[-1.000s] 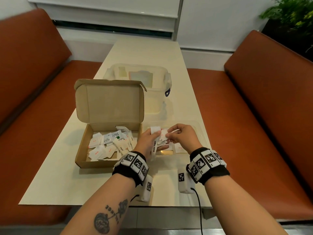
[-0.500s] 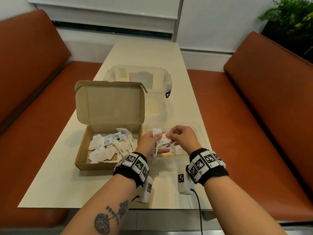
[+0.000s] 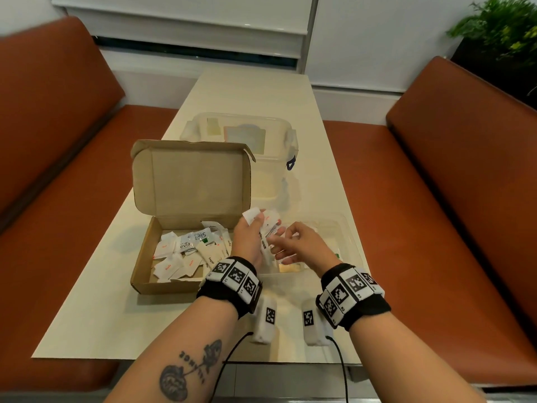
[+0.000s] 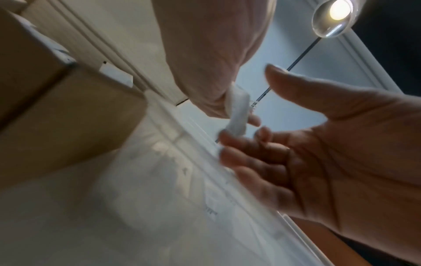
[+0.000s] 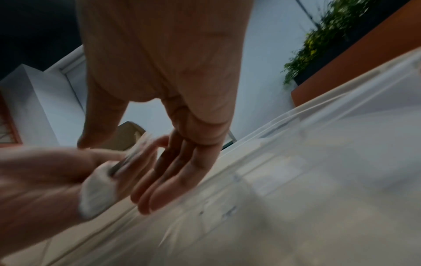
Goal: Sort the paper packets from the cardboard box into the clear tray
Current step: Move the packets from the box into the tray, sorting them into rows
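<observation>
Many packets in cardboard box, left hand clutching several, right hand slack

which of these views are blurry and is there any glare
Head view: mostly sharp, box print readable, edges bowed by the wide lens. Left wrist view: clear tray smeared, ceiling lamp flaring. Right wrist view: heavy motion blur on the left hand and packets.

A long cream surface fills mid-frame. On it: an open cardboard box at centre left, a clear tray beside it, a lidded clear container above.
</observation>
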The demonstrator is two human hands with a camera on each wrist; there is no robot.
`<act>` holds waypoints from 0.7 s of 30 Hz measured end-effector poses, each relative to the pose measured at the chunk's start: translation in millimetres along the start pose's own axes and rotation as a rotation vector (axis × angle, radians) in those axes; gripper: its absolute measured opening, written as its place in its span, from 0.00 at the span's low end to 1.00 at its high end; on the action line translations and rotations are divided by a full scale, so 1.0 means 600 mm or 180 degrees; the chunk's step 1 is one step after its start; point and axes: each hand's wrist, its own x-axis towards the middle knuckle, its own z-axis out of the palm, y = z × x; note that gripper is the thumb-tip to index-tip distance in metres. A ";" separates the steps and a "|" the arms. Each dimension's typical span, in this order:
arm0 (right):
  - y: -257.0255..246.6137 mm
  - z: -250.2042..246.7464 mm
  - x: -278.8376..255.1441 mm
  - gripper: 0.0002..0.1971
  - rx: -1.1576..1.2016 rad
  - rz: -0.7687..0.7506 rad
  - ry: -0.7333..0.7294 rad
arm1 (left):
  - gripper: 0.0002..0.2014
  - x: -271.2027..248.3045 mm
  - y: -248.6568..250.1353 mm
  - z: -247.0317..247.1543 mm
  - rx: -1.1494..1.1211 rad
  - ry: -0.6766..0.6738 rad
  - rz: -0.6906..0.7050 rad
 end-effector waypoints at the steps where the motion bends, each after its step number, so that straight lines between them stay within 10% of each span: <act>1: 0.000 0.009 0.000 0.19 -0.0034 0.0010 -0.0080 | 0.08 -0.001 0.001 0.002 -0.0049 0.0031 0.0018; 11: -0.012 0.021 -0.006 0.08 -0.0044 -0.0068 -0.0461 | 0.08 0.003 0.021 -0.019 -0.0589 0.0257 0.0153; 21: -0.024 -0.019 0.007 0.02 -0.0205 -0.0210 0.0124 | 0.13 0.021 0.044 -0.059 0.0081 0.0718 0.0430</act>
